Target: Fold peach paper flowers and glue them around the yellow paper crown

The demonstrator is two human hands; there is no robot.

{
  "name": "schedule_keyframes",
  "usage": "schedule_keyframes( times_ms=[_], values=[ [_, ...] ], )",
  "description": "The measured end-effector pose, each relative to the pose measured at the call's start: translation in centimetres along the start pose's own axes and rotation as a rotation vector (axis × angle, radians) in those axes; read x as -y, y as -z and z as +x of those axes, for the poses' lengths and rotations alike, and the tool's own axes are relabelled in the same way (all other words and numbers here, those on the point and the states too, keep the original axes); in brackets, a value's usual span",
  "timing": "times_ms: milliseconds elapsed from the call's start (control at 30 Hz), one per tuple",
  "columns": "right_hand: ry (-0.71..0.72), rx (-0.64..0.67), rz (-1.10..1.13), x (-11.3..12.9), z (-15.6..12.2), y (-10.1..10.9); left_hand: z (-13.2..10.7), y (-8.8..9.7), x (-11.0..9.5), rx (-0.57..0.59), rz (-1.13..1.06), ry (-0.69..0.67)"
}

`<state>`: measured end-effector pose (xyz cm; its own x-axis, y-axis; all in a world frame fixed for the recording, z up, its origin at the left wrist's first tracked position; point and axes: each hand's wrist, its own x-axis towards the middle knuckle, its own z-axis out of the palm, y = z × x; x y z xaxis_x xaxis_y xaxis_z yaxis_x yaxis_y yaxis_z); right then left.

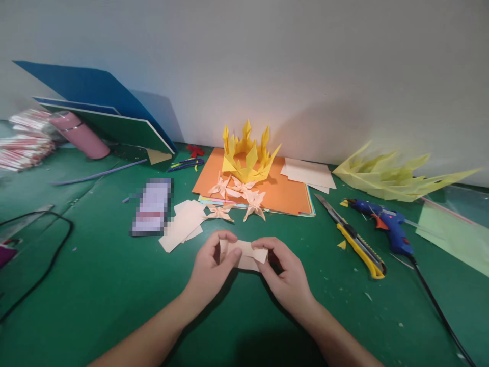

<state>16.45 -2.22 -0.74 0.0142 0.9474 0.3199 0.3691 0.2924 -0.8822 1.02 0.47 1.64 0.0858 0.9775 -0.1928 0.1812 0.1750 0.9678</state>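
Green tabletop (95,285) carries all items. Blue board (95,89) leans on wall, far left. Pale yellow spiky fold (393,176) at right. Orange sheet (282,191) at centre, yellow paper crown (248,153) on it. Blue glue gun (389,227) just beside yellow knife (359,244), no brand legible. Card (153,206) left of centre, print blurred. Left hand (212,262) and right hand (286,278) each pinch one end of peach paper strip (248,255), held just above tabletop, near front centre.

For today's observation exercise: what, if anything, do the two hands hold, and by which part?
One folded cream paper, pinched at its ends: left hand on the left end, right hand on the right.
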Motion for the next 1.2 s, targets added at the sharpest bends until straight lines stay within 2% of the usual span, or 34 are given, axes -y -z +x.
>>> schedule_keyframes(
  times_ms=[200,367,467,600,867,1033,1200],
  values=[
    [-0.012,0.015,0.025,-0.17,-0.02,-0.14,0.19,-0.19,0.03,-0.012,-0.146,0.004],
    [0.023,0.032,0.062,0.01,-0.07,-0.04,0.05,-0.33,0.13,-0.002,-0.167,0.013],
    [-0.020,0.033,0.076,0.14,-0.12,-0.05,-0.12,-0.36,0.04,0.026,-0.173,0.023],
    [-0.098,0.037,0.079,0.44,-0.10,-0.02,-0.20,-0.34,-0.11,0.051,-0.158,0.025],
    [-0.129,0.035,0.074,0.70,0.11,0.14,-0.24,-0.38,-0.08,0.035,-0.080,-0.001],
    [-0.222,0.018,0.159,0.54,0.22,-0.01,-0.45,-0.58,0.26,0.024,-0.027,-0.047],
    [-0.273,-0.013,0.297,0.28,0.28,-0.19,-0.60,-0.78,0.63,0.065,-0.008,-0.064]
  ],
)
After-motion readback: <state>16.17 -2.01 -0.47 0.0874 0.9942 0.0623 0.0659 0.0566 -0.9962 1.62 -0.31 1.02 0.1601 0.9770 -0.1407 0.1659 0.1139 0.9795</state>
